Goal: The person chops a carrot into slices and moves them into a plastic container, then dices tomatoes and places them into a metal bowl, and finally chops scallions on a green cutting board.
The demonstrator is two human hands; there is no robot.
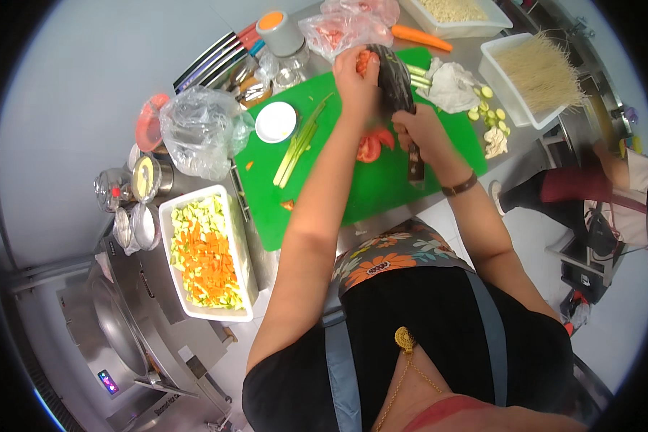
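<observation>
My right hand (418, 129) grips the dark handle of a cleaver (391, 81), its broad blade pointing away from me over the green cutting board (259, 210). At the blade's left side, my left hand (356, 78) holds cut tomato pieces (363, 63); whether they touch the blade is hard to tell. Between my forearms, tomato slices (370, 148) lie on the board. Further left are celery-like green stalks (299, 146) and a small white bowl (276, 122). Cut pale green sticks (418, 75) rest right of the blade, beside a crumpled white cloth (448, 86).
A white tub of diced vegetables (208, 259) stands left of the board, near a clear plastic bag (200, 132) and lidded containers (147, 178). A carrot (421, 38) lies beyond the board. Thin noodles (540, 75) fill a tub at right. Another person (572, 189) is at far right.
</observation>
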